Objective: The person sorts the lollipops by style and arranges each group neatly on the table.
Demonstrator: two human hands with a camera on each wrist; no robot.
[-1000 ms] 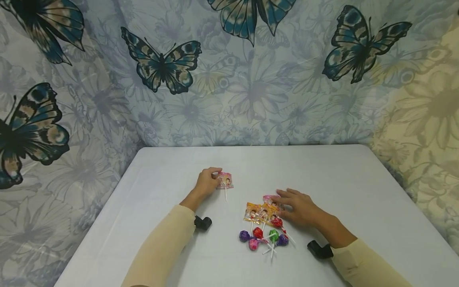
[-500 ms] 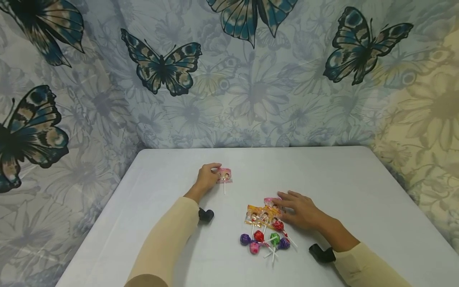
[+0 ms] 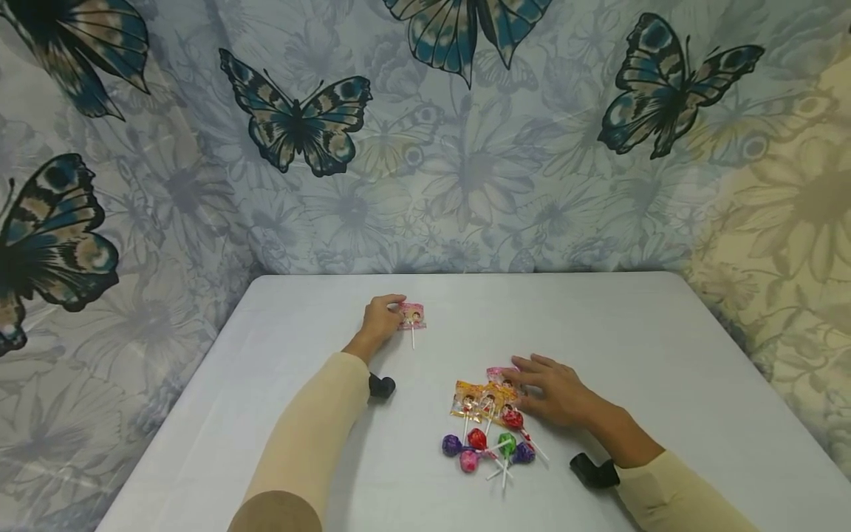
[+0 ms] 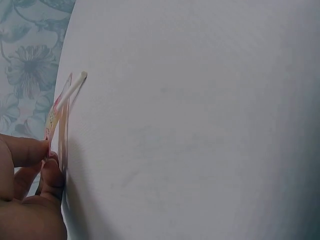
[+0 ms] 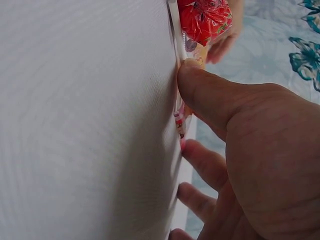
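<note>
My left hand (image 3: pixel 380 319) pinches a flat lollipop in a pink-printed wrapper (image 3: pixel 415 315) by its left edge, at the far part of the table. Its white stick (image 4: pixel 75 87) points out past the wrapper in the left wrist view. Over the right side of a lollipop pile, my right hand (image 3: pixel 557 389) rests with spread fingers, thumb and fingertips touching another pink-wrapped lollipop (image 3: pixel 499 374) that they partly cover. Beside it lie orange-wrapped flat lollipops (image 3: pixel 466 399). A red ball lollipop (image 5: pixel 205 20) lies near the right thumb.
Nearer me are ball lollipops: purple (image 3: pixel 451 445), red (image 3: pixel 476 439), pink (image 3: pixel 469 461), green (image 3: pixel 507 443) and a second purple one (image 3: pixel 524 452), their sticks crossing. A white table (image 3: pixel 631 332) bears everything. Butterfly-print cloth (image 3: pixel 465 185) hangs behind.
My left hand has moved away from me, toward the table's far edge, carrying the pink-wrapped lollipop. The right hand and the pile stay almost in place.
</note>
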